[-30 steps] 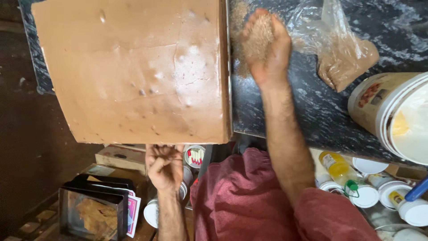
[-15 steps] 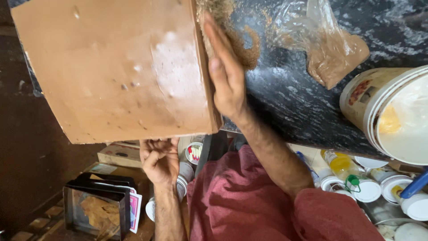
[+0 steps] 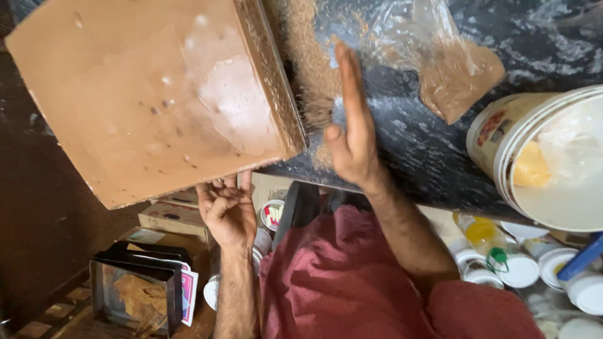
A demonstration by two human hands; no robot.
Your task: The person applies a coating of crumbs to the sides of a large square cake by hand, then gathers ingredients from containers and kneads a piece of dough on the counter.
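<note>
My left hand grips the near edge of a large brown board from below and holds it tilted against the edge of the dark stone counter. My right hand is flat and open, edge-on, on the counter just right of the board. A streak of brown powder lies on the counter between my right hand and the board's edge. A clear plastic bag holding more brown powder lies further right on the counter.
A white bucket with a yellow lump inside stands at the right. Several small jars and bottles with white lids sit below the counter. A dark open box stands at lower left. My red garment fills the bottom middle.
My right hand swept from the powder heap leftward to the board's edge, then drew back slightly toward me. The powder is now strung along the board's edge. The board shifted a little left.
</note>
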